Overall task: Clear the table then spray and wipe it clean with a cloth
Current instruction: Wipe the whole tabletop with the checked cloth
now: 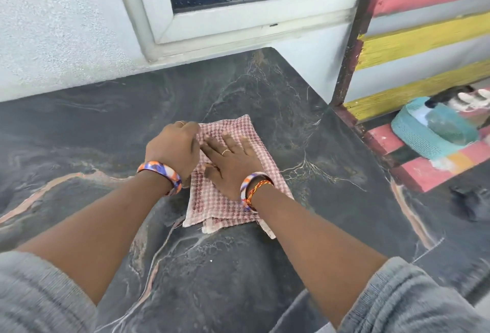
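Counter (265, 99) looks cleared; your right hand (233, 165) lies flat on cloth (225, 200); left hand (172, 149) curls, pinching cloth edge; wiping left.

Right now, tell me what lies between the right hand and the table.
In the head view, only the folded checked cloth lies between the flat right hand and the dark table.

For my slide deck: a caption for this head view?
Right hand pressed flat on checked cloth, left hand at its edge, dark marbled table.
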`<state>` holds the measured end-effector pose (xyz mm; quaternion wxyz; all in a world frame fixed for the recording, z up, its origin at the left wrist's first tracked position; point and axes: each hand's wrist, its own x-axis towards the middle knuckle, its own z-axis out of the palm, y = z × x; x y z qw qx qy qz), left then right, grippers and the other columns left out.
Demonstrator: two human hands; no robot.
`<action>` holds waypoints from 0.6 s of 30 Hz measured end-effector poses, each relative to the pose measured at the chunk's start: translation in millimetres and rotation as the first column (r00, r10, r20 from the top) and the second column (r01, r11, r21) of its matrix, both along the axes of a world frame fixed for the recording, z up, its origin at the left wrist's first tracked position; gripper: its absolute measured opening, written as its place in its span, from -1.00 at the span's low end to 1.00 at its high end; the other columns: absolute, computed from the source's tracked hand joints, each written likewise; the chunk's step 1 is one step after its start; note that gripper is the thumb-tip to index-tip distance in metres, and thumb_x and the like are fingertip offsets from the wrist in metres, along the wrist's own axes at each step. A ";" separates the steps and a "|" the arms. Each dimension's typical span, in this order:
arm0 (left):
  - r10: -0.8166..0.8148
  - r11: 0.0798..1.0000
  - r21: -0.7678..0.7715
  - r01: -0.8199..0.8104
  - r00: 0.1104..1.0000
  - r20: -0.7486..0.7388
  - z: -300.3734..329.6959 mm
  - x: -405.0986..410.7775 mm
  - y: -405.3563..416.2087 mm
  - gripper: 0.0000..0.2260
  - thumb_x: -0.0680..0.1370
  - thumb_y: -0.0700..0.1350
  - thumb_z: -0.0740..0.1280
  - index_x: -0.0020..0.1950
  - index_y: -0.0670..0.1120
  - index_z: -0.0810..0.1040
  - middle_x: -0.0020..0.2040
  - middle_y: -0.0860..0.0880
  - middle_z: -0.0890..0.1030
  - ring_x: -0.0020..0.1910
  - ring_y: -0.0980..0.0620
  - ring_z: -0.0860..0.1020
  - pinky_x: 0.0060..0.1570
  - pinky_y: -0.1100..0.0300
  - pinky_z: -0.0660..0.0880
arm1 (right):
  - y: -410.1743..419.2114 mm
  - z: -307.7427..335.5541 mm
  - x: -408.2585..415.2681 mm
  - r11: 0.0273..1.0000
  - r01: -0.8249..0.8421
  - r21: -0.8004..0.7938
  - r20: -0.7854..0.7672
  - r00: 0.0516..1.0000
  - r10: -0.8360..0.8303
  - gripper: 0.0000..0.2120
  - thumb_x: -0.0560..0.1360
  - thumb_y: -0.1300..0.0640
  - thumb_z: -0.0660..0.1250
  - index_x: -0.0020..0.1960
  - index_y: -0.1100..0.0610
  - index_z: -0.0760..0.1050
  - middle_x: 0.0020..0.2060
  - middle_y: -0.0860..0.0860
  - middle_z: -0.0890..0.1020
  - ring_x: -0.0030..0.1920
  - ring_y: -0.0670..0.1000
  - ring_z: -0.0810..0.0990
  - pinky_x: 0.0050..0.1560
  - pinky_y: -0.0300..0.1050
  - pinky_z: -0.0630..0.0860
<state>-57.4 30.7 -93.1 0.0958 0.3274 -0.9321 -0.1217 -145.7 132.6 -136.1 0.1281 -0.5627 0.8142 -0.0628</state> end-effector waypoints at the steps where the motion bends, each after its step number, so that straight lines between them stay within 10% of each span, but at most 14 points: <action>1: -0.050 0.999 0.008 0.050 0.999 -0.002 -0.4 -4.8 7.5 -0.72 0.54 -0.20 0.14 0.21 -0.16 0.48 0.15 -0.20 0.56 0.12 -0.25 0.50 0.02 -0.09 0.51 | 10.6 -0.1 -9.3 0.998 0.059 0.006 -0.005 0.998 -0.059 -0.49 0.62 -0.05 -0.05 0.55 -0.06 -0.04 0.55 -0.12 -0.01 0.56 0.06 -0.09 0.51 0.16 -0.20; 11: -0.245 0.965 0.099 0.244 0.969 -0.003 6.7 -13.3 85.2 -0.75 0.56 -0.18 0.13 0.20 -0.12 0.48 0.09 -0.13 0.56 0.09 -0.17 0.51 -0.06 0.13 0.39 | 161.7 -4.4 -82.1 0.676 0.735 0.059 -0.025 0.678 -0.735 -0.48 0.61 -0.04 -0.10 0.55 -0.08 -0.09 0.55 -0.15 -0.04 0.56 0.09 -0.11 0.47 0.24 -0.21; 18: -0.294 0.953 0.062 0.297 0.954 -0.062 10.9 19.3 119.0 -0.78 0.51 -0.17 0.12 0.04 -0.16 0.50 -0.05 -0.16 0.59 0.00 -0.21 0.52 -0.03 0.03 0.46 | 237.8 -3.7 -60.9 0.525 0.849 0.060 -0.067 0.528 -0.847 -0.48 0.61 -0.03 -0.13 0.55 -0.02 -0.09 0.56 -0.09 -0.04 0.56 0.10 -0.12 0.49 0.26 -0.20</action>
